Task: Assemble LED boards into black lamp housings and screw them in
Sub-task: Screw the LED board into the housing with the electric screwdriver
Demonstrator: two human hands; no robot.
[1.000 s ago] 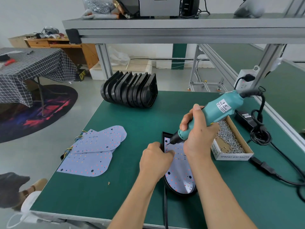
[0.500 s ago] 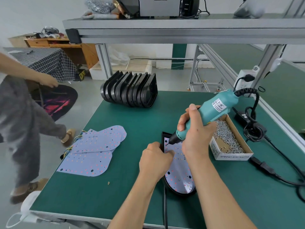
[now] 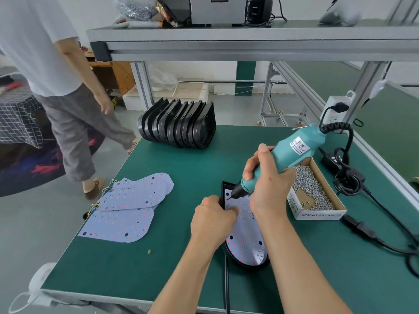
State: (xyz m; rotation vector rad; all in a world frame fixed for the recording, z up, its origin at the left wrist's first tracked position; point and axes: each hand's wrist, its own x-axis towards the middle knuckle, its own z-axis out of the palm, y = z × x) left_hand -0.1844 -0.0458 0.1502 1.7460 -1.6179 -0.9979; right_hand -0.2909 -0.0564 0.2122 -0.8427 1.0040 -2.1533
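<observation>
LED board (image 3: 246, 236) sits in its housing (image 3: 225, 189); my left hand (image 3: 213, 219) curls, pinning it, right hand (image 3: 266, 184) grips the screwdriver (image 3: 285, 155) tip-down.

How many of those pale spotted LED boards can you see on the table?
4 at least: three loose LED boards overlap in a pile at the left, though more may hide beneath, and one board lies in the black housing being screwed.

Housing (image 3: 246, 264) w/ LED board (image 3: 244, 241) at centre, spare boards (image 3: 127, 207) left; screw box (image 3: 317, 193) right; housing stack (image 3: 179, 125) behind
</observation>
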